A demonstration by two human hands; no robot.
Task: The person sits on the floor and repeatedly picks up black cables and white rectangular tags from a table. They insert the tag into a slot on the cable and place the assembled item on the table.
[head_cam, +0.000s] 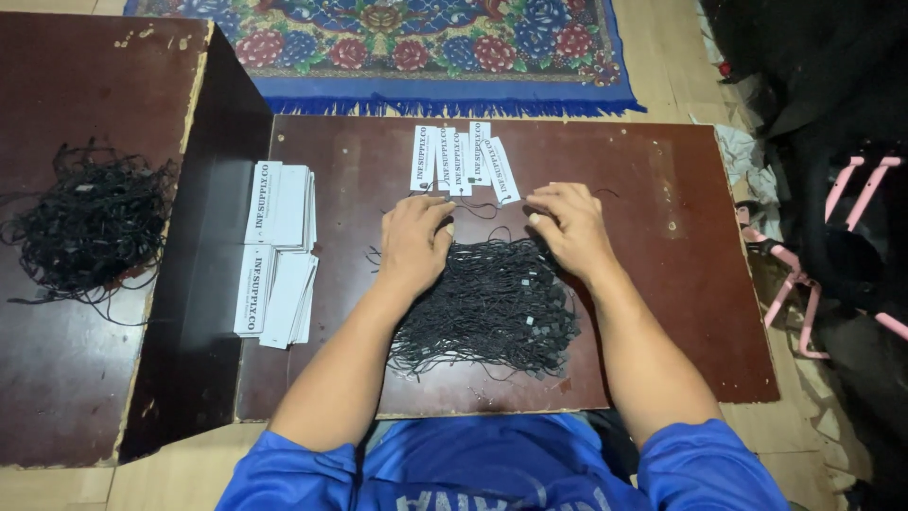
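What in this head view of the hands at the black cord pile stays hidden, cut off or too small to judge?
- Left hand: fingertips curled under, so any grip on a cord is hidden.
- Right hand: the same.
- Cord pile: strands too tangled to count.
- White tags: overlapping, their number unclear.
- Pink frame: cut off by the right edge.

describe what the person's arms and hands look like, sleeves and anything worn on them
Both arms are bare from above the elbow down. Short bright blue fabric sleeves cover the upper arms, part of a blue shirt with pale lettering on the chest. The left hand and right hand are bare: no gloves, and no rings, watch or wristbands show.
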